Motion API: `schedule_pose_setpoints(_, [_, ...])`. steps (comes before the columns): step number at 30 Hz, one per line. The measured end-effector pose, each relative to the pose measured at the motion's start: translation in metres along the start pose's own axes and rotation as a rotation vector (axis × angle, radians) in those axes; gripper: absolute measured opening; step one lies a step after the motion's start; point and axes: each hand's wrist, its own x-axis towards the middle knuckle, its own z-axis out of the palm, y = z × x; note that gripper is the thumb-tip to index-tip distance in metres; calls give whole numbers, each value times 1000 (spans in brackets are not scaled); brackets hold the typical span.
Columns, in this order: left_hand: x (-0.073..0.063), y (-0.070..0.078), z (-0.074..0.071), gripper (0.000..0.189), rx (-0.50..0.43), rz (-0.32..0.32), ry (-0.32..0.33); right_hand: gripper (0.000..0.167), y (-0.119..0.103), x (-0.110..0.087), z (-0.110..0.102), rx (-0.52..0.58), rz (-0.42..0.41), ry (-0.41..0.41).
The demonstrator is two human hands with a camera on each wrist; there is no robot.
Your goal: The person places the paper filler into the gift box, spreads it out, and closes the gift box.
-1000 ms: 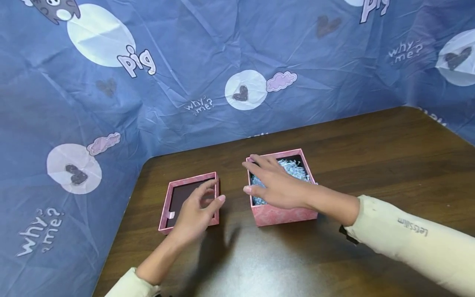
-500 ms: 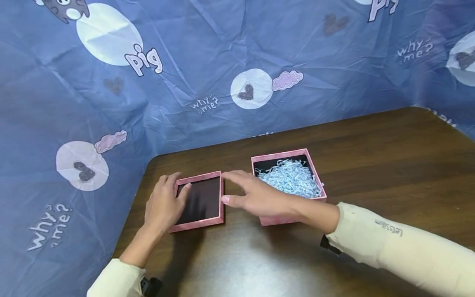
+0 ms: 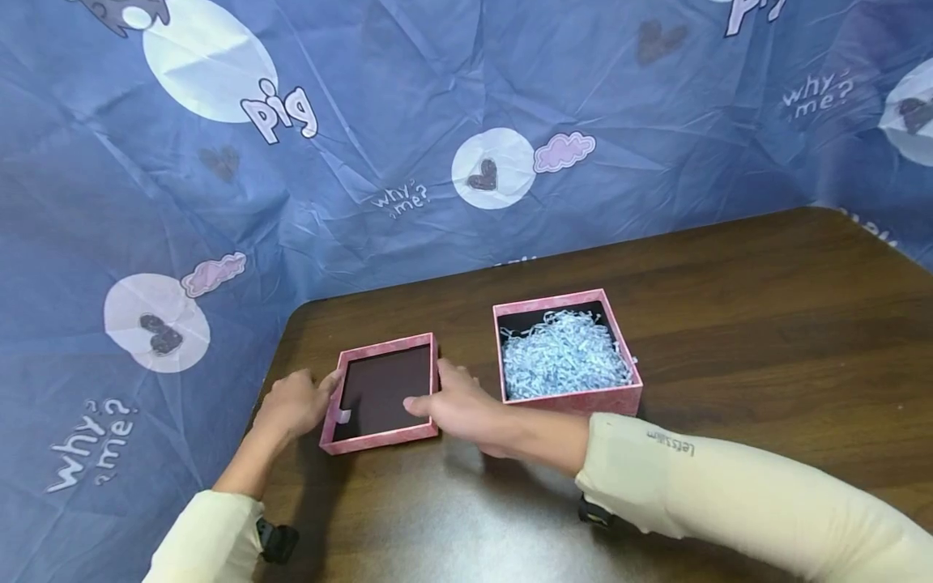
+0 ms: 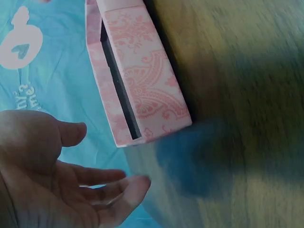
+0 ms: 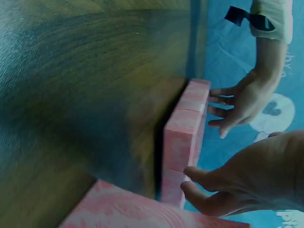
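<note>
A shallow pink patterned box lid (image 3: 386, 380) lies inside up on the table, its dark inner face showing. My left hand (image 3: 291, 405) is at its left side, fingers loosely spread; in the left wrist view a gap shows between that hand (image 4: 57, 175) and the lid (image 4: 147, 80). At the right wall is my right hand (image 3: 466, 409), thumb over the inside and fingers outside. The right wrist view has its fingertips (image 5: 187, 178) right at the lid's edge. To the right stands a deeper pink box (image 3: 583, 401) filled with light blue shredded paper (image 3: 564, 356).
The brown wooden table (image 3: 729, 324) carries the lid and box. Behind and to the left hangs a blue printed cloth (image 3: 364, 97). A small white tag (image 3: 343, 416) lies inside the lid's lower left corner.
My right hand has moved from over the filled box leftward to the lid's right wall. The left hand has gone from over the lid to its left side. Lid and box stay put.
</note>
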Motion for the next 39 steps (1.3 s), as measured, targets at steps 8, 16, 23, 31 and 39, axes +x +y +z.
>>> schedule_pose_setpoints(8, [2, 4, 4, 59, -168, -10, -110, 59, 14, 24, 12, 238, 74, -12])
schedule_pose_setpoints(16, [3, 4, 7, 59, -215, -17, -137, 43, 22, 34, 16, 309, 76, -50])
schedule_pose_setpoints(23, [3, 7, 5, 61, -260, -29, -155, 38, 21, 37, 14, 306, 75, -86])
schedule_pose_setpoints(31, [-1, 13, -4, 64, -205, -26, -136, 26, 15, 34, 11, 302, 26, -112])
schedule_pose_setpoints(39, [-5, 15, -9, 66, -189, -26, -130, 27, 12, 30, 9, 317, 7, -113])
